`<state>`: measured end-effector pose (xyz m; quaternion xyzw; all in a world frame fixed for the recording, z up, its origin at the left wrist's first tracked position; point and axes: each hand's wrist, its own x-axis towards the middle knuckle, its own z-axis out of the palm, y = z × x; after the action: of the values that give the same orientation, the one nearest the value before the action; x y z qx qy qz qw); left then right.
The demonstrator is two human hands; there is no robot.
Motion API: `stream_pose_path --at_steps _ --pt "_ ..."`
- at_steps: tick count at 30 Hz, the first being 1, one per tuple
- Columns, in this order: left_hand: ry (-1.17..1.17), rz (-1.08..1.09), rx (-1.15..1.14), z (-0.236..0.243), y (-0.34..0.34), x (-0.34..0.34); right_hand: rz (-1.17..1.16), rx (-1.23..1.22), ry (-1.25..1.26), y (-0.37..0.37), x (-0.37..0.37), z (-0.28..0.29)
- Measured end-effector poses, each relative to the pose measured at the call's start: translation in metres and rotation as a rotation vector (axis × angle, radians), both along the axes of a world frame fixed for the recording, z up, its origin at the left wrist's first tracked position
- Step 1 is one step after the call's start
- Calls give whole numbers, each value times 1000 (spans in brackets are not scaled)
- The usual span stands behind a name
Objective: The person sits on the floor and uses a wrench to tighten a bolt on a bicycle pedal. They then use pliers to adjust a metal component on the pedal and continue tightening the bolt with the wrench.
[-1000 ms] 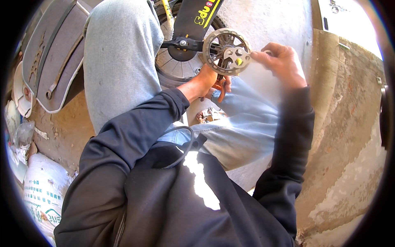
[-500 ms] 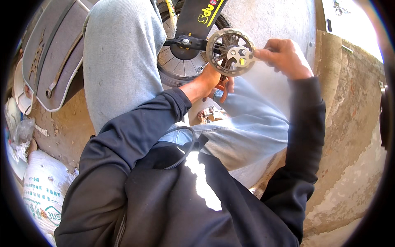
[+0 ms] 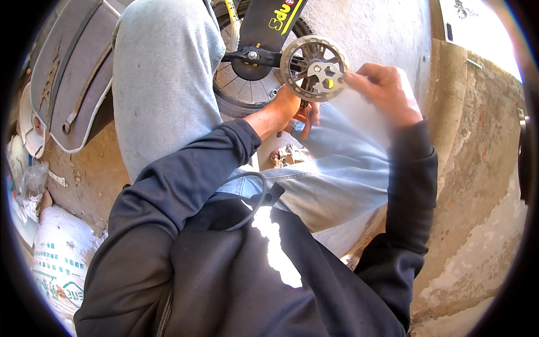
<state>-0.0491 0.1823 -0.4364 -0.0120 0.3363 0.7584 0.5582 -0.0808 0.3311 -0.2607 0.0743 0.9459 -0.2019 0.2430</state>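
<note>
A small training wheel (image 3: pixel 287 54) with a pale rim and dark spokes is mounted beside the larger spoked wheel (image 3: pixel 241 95) of a child's bike. Against its hub lies a flat silver multi-hole wrench (image 3: pixel 324 70), its outer end pinched by the fingers of my right hand (image 3: pixel 387 90). My left hand (image 3: pixel 286 106) reaches under and behind the small wheel, which hides part of it. Its fingers are closed round something with reddish, curved, handle-like ends below the wheel; I cannot make out what that is.
My jeans-clad legs (image 3: pixel 168 84) flank the work. A grey padded panel (image 3: pixel 78 42) with an old ring spanner (image 3: pixel 84 92) on it stands at the left. Below it lie plastic bags and a white sack (image 3: pixel 59 253). A worn wall (image 3: pixel 477 185) runs along the right.
My right hand has swung the wrench's outer end slightly downward and toward me, turning it clockwise about the hub. The left hand stays in place behind the small wheel.
</note>
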Motion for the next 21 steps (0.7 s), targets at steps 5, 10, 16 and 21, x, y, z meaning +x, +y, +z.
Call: stream_pose_path --at_steps 5,10,16,21 --pt "9 -1 -2 -2 0 0 95 15 -92 -2 -27 10" --pt "-31 11 22 -6 3 3 44 116 -309 -11 -52 21" --pt "-48 41 49 -7 3 4 93 139 -287 -10 -48 19" --pt "-26 61 51 -9 4 6 22 10 -244 1 -33 12"
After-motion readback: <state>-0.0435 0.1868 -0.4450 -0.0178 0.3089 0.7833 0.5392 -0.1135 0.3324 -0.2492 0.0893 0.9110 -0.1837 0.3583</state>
